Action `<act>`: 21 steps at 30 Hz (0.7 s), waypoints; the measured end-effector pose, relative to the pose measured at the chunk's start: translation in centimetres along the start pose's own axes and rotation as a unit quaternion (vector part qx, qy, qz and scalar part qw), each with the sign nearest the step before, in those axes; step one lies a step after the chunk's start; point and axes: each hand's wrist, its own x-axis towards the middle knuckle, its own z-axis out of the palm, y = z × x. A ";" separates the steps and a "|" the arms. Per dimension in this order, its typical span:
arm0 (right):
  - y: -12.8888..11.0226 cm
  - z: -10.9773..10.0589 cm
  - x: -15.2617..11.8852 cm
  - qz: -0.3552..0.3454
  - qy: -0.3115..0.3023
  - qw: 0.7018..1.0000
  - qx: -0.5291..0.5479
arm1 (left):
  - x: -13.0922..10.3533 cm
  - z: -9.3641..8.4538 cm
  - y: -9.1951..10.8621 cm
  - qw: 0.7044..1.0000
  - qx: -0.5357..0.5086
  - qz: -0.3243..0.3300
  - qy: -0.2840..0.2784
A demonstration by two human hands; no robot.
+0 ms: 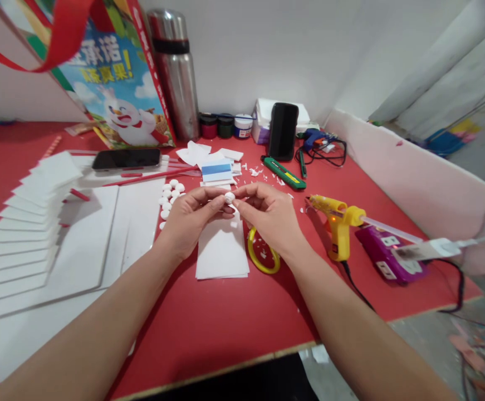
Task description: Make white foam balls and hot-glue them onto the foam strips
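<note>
A small round white piece (229, 197) is pinched between the fingertips of my left hand (194, 218) and my right hand (269, 217), above the red table. Beneath it lies a short stack of white paper (222, 253). Several rounded white pieces (166, 205) are grouped just left of my left hand, at the edge of a white board (140, 217). Partly behind my right hand rests a yellow ring (267, 268). A white and blue block (217, 170) sits beyond my fingertips, among white scraps.
To the right are a yellow glue gun (339, 225), a purple power strip (388, 253) and a green cutter (284, 173). Fanned white cards (20, 234) cover the left. Behind stand a steel flask (179, 83), paint jars (225, 126), phones (283, 132) and a colourful bag (121, 83).
</note>
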 end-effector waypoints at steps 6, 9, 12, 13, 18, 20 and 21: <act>0.2 -0.1 0.1 0.027 -0.024 0.999 0.027 | 0.0 -0.1 -0.1 0.999 0.042 0.006 0.020; 0.2 -0.1 0.1 0.039 -0.031 0.998 0.026 | 0.0 0.0 -0.1 0.998 0.050 0.014 0.020; 0.1 0.0 0.0 0.041 -0.025 0.998 0.031 | -0.1 0.0 0.0 0.998 0.056 0.013 0.019; 0.1 0.0 0.0 0.042 -0.023 0.998 0.034 | -0.1 0.0 0.0 0.998 0.061 0.011 0.020; 0.0 0.2 -0.1 0.053 -0.019 0.998 0.032 | -0.3 0.0 0.0 0.997 0.079 0.013 0.014; 0.0 0.3 -0.1 0.052 -0.016 0.998 0.025 | -0.3 0.1 0.0 0.996 0.083 0.017 0.018; 0.0 0.3 -0.1 0.050 -0.016 0.998 0.023 | -0.4 0.2 0.1 0.996 0.086 0.020 0.024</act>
